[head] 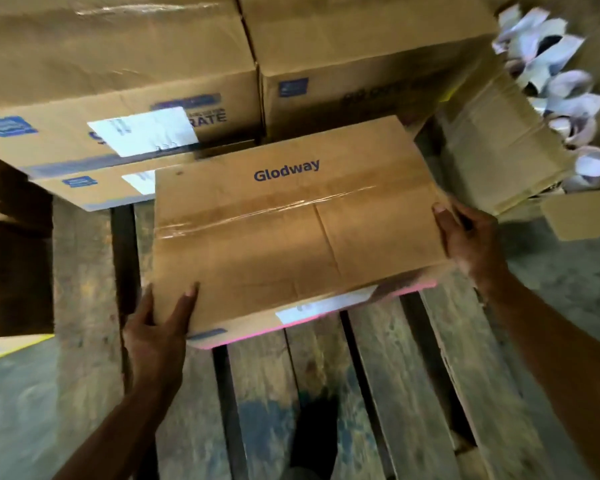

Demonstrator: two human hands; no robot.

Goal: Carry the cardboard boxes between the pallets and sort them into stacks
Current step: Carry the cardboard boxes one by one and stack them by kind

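Note:
A taped brown cardboard box (291, 230) printed "Glodway" is in the middle of the head view, above a wooden pallet (388, 382). My left hand (156, 327) grips its near left corner, thumb on top. My right hand (471, 237) clasps its right edge. Whether the box rests on the slats or hangs just above them I cannot tell. Behind it stand stacked boxes: a large one with a white label (111, 98) at the left, another (361, 64) at the right, and a flatter one (101, 188) underneath.
An open carton (499, 147) filled with white paper pieces (561, 88) stands at the right. A loose cardboard flap (582, 216) lies beside it. Grey concrete floor (21, 410) shows left and right of the pallet. A yellow-edged box corner (11, 344) sits at far left.

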